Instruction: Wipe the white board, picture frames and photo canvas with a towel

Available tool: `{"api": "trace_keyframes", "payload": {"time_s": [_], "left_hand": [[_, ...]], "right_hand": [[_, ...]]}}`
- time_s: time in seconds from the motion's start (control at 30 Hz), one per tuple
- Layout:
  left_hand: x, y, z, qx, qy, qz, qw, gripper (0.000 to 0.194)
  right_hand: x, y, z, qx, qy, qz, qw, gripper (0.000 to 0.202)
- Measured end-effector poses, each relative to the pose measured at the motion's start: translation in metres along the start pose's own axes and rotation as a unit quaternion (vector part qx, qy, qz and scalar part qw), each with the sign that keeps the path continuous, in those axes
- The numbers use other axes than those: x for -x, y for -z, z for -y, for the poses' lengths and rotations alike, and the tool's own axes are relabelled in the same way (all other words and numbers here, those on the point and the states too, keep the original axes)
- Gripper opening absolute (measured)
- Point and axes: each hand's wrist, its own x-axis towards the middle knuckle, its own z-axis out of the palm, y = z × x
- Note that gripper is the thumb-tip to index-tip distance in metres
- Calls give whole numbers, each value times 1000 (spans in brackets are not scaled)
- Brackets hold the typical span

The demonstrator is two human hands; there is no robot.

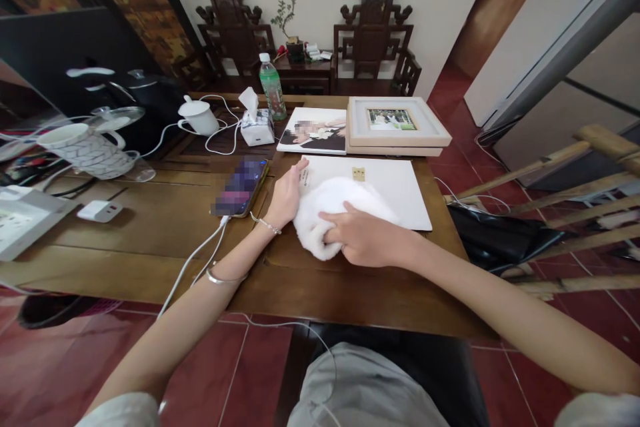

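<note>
A white panel (405, 193) with a small brass-coloured hanger plate (359, 174) lies flat on the wooden table. Over its near left part a fluffy white cloth (345, 200) is bunched up. My right hand (363, 233) grips the cloth at its near side, the fingers curled into a fold. Along the panel's left edge rests my left hand (287, 193), fingers stretched out, holding nothing. The cloth hides part of the panel. Left of my left hand is a phone (243, 187) with a cable plugged in.
Behind the panel lie a photo print (315, 130) and stacked light frames (400, 123). A tissue box (257, 128), green-labelled bottle (272, 87) and white lidded cup (199, 117) stand farther back. Left are a patterned mug (83, 150), charger (100, 211), power strip (25, 220) and loose cables.
</note>
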Motion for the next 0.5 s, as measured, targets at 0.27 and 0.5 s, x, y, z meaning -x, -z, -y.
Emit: {"api": "trace_keyframes", "payload": {"time_s": [0.27,0.5], "left_hand": [[4,-6,2,-149,-91,105,979,44],[3,-2,4,-193,-120,134,965,36]], "right_hand": [[-22,33,-58,56,-195,-65,977,36],[-99,58,-68,32,-214,-73,974,39]]}}
